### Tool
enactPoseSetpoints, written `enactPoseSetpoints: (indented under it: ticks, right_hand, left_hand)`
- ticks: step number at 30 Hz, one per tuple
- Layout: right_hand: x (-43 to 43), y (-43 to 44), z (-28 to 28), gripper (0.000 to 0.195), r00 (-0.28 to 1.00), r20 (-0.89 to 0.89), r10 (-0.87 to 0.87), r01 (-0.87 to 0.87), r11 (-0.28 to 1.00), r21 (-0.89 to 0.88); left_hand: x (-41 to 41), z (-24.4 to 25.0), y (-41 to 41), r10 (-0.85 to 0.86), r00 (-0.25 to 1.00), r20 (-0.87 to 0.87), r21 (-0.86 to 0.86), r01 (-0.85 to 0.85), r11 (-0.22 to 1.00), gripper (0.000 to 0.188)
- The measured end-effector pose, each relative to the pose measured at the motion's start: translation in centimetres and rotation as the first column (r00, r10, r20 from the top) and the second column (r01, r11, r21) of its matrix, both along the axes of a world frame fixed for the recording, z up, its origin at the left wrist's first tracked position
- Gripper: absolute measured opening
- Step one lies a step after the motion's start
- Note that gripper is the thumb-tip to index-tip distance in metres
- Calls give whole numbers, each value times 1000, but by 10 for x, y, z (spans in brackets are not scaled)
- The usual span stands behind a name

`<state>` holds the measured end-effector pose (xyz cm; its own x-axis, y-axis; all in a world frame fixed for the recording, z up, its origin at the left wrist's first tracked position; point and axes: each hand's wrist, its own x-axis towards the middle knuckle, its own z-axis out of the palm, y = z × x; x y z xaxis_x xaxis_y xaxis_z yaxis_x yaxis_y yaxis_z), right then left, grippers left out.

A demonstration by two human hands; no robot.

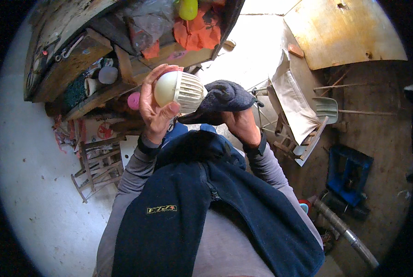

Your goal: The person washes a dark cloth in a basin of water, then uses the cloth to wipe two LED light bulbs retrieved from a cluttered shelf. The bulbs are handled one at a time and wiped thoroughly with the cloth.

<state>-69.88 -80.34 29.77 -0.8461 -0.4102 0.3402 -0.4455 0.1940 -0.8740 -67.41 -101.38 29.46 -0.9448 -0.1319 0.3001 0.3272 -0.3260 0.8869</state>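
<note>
A large LED light bulb (pixel 189 90) with a white dome and a ribbed pale body lies sideways in front of me. My left hand (pixel 154 104) grips it around the dome, fingers over the top and thumb below. On the right, a dark grey cloth (pixel 227 95) covers the bulb's base end. My right hand (pixel 243 125) holds this cloth against the bulb, its fingers mostly hidden by the fabric. The bulb's base is hidden under the cloth too.
A wooden bench (pixel 123 65) with cluttered shelves stands at the upper left. To the right are a folding chair with pale fabric (pixel 293 100), a shovel (pixel 326 110), a blue plastic crate (pixel 349 173) and a metal pipe (pixel 345 232).
</note>
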Motion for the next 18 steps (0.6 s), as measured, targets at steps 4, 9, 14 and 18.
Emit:
enactPoseSetpoints:
  ticks: [4, 9, 14, 18]
  right_hand:
    - [9, 3, -19, 26, 956, 279, -85, 125, 983, -131]
    - [10, 4, 4, 15, 904, 399, -157, 285, 915, -286]
    - [8, 23, 1, 20, 797, 538, -274, 470, 841, -268]
    - [-3, 27, 13, 23, 759, 522, -390, 537, 827, -163]
  left_hand:
    - [-4, -3, -3, -18, 999, 28, 61, 17, 998, 88]
    - [-4, -11, -11, 4, 988, 155, 175, -32, 984, 90]
    - [0, -18, -20, -53, 975, 216, 295, -13, 955, 85]
    - [0, -26, -21, -93, 969, 231, 351, 7, 936, 82]
